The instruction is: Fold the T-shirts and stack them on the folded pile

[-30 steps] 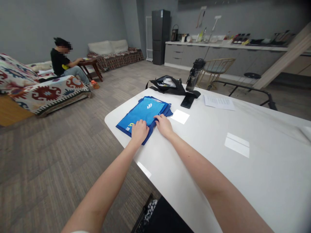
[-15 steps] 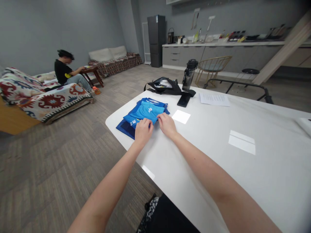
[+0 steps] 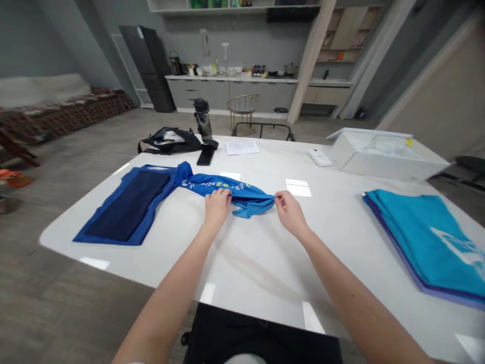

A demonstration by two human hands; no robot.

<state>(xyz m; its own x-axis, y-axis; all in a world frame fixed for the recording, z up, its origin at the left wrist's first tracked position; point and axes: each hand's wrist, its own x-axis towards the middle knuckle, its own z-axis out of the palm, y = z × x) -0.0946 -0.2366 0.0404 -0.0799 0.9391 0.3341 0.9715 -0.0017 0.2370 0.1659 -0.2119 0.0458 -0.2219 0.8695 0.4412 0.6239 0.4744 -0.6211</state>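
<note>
A bright blue shirt (image 3: 242, 188) with white and yellow print stretches across the middle of the white table (image 3: 182, 263), its left end twisted and reaching the flat stack. My left hand (image 3: 217, 207) pinches its near edge at the middle. At the right end, my right hand (image 3: 290, 212) grips a gathered corner between thumb and fingers. Below the shirt's near edge, a lighter blue flap hangs down to the tabletop. On the left lies a flat blue garment (image 3: 91, 222) with a dark navy folded garment (image 3: 131, 205) on top.
Teal folded cloths (image 3: 417, 227) lie at the right. Behind them stands a white box (image 3: 382, 167) next to a small white device (image 3: 320, 157). Farther back are a paper sheet (image 3: 242, 147), a phone (image 3: 205, 156), a black bag (image 3: 166, 141) and a dark bottle (image 3: 203, 121).
The bright blue shirt has come off the stack to the right, spread between both hands, baring the navy garment. My view has turned right, bringing the teal cloths and white box into sight.
</note>
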